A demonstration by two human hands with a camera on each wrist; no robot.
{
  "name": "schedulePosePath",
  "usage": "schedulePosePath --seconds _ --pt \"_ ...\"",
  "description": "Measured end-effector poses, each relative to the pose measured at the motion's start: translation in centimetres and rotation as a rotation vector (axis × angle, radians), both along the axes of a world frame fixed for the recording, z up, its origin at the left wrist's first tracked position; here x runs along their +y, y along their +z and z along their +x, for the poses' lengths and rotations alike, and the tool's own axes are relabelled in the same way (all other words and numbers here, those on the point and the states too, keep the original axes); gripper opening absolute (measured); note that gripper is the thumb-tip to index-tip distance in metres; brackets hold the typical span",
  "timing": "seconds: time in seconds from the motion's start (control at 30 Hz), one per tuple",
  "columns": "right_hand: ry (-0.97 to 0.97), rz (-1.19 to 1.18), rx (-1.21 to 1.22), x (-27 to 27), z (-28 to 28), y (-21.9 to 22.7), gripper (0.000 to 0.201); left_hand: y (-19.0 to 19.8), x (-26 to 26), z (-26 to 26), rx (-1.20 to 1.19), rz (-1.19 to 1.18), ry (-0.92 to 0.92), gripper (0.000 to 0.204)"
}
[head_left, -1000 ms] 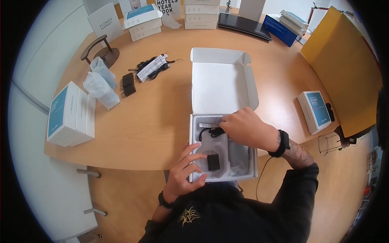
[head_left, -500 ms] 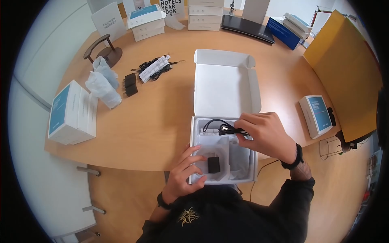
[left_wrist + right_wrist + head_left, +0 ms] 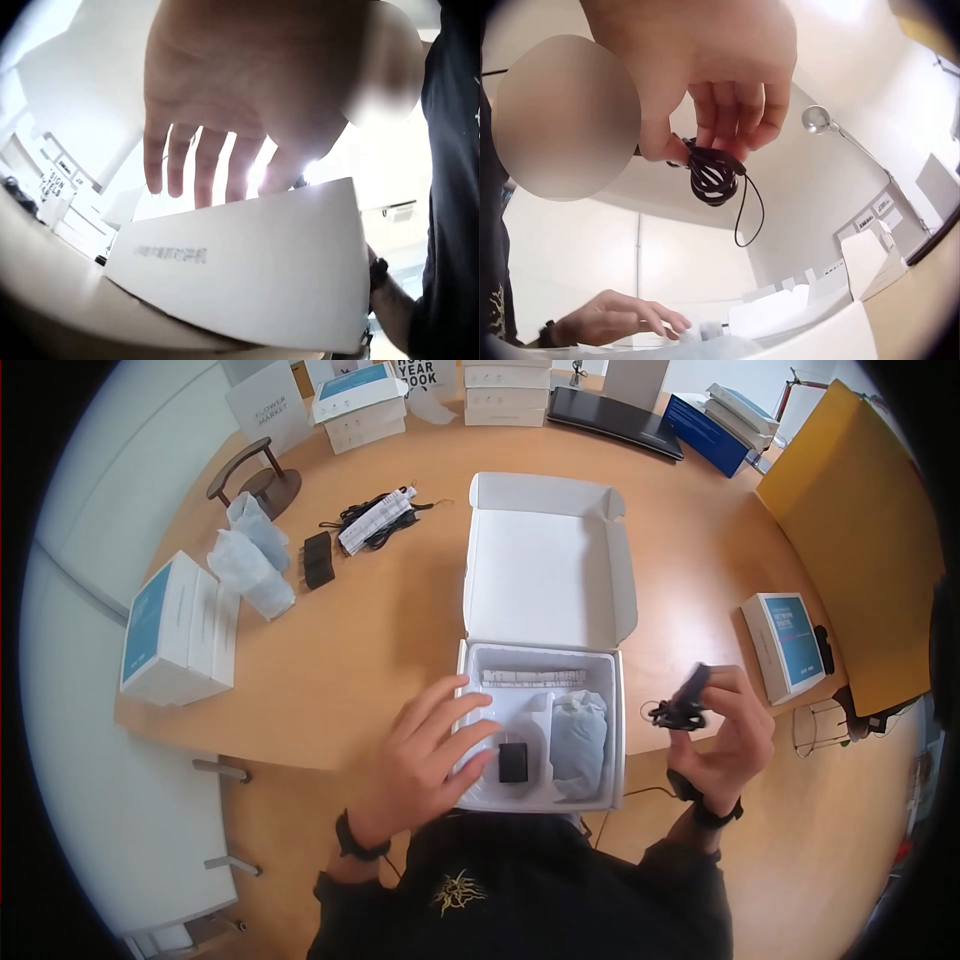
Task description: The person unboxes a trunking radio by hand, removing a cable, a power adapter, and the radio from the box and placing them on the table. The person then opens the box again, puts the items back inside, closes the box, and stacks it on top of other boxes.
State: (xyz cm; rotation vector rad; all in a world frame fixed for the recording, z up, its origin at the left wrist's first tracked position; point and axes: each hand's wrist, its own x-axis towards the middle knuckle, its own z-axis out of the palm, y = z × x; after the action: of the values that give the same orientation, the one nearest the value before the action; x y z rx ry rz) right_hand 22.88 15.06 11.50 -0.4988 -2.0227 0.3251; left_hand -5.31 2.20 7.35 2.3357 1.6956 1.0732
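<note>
An open white box (image 3: 618, 760) lies at the table's front edge, its lid (image 3: 545, 565) folded back. In its moulded tray sit a black power adapter (image 3: 513, 763), a bag-wrapped item (image 3: 579, 750) and a folded printed paper (image 3: 533, 678). My right hand (image 3: 738, 738) is to the right of the box and pinches a coiled black cable (image 3: 714, 178) between thumb and fingers; a thin loop hangs from it in the right wrist view. Over the box's left wall, my left hand (image 3: 425, 760) has its fingers spread and holds nothing.
Left on the table are stacked white boxes (image 3: 165, 630), wrapped items (image 3: 250, 572), black adapters (image 3: 318, 560) and bundled cables with paper (image 3: 376, 522). At right stands another box (image 3: 785, 645) beside a yellow panel (image 3: 850, 530). A black laptop (image 3: 615, 422) lies at the back.
My right hand has lifted the coiled cable out of the tray and carried it right, beyond the box. The left hand has shifted slightly left and up from the box's side.
</note>
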Motion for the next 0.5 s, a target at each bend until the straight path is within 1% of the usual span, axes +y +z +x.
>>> schedulePosePath --seconds 0.03,0.07,0.1,0.13,0.17,0.2,0.23,0.27,0.3,0.33,0.4,0.43,0.5 --pt "0.014 -0.097 0.065 -0.1 0.7 -1.0 0.037 0.2 0.5 -0.1 -0.004 -0.001 0.006 0.019" --pt "0.019 -0.095 0.062 -0.3 1.0 -2.1 0.037 0.4 1.0 -0.2 0.087 0.004 -0.024 0.02" --pt "-0.003 -0.172 0.122 -0.5 1.3 -3.2 0.036 0.7 1.6 -0.3 0.178 0.009 -0.053 0.021" --pt "-0.026 -0.25 0.182 -0.8 1.7 -4.1 0.035 0.9 2.2 -0.3 0.175 0.01 -0.048 0.021" --pt "-0.023 -0.315 0.191 -1.1 1.8 -4.8 0.03 1.1 2.8 -0.4 0.247 -0.08 -0.079 0.017" --pt "-0.02 -0.317 0.19 -1.4 1.8 -5.4 0.03 1.3 3.4 -0.5 0.319 -0.171 -0.11 0.012" --pt "0.002 -0.395 0.237 -1.7 1.6 -5.9 0.03 1.3 4.2 -0.5 0.319 -0.173 -0.108 0.012" --pt "0.024 -0.473 0.286 -2.0 1.5 -6.3 0.03 0.8 5.2 -0.5 0.408 -0.159 -0.121 0.011" --pt "0.04 -0.499 0.304 -2.2 1.5 -6.5 0.028 0.3 6.0 -0.5 0.497 -0.145 -0.135 0.01" --pt "0.04 -0.502 0.307 -2.6 1.4 -6.7 0.028 -0.1 6.8 -0.6 0.499 -0.148 -0.136 0.01" --pt "0.054 -0.634 0.424 -3.3 1.0 -6.8 0.025 -1.0 8.0 -0.7 0.542 -0.024 -0.203 0.01" --pt "0.054 -0.632 0.429 -3.5 1.0 -7.0 0.025 -1.8 8.4 -0.6 0.547 -0.023 -0.205 0.01" --pt "0.117 -0.666 0.481 -3.9 0.8 -7.4 0.024 -2.8 9.2 -0.4 0.547 -0.014 -0.188 0.012"
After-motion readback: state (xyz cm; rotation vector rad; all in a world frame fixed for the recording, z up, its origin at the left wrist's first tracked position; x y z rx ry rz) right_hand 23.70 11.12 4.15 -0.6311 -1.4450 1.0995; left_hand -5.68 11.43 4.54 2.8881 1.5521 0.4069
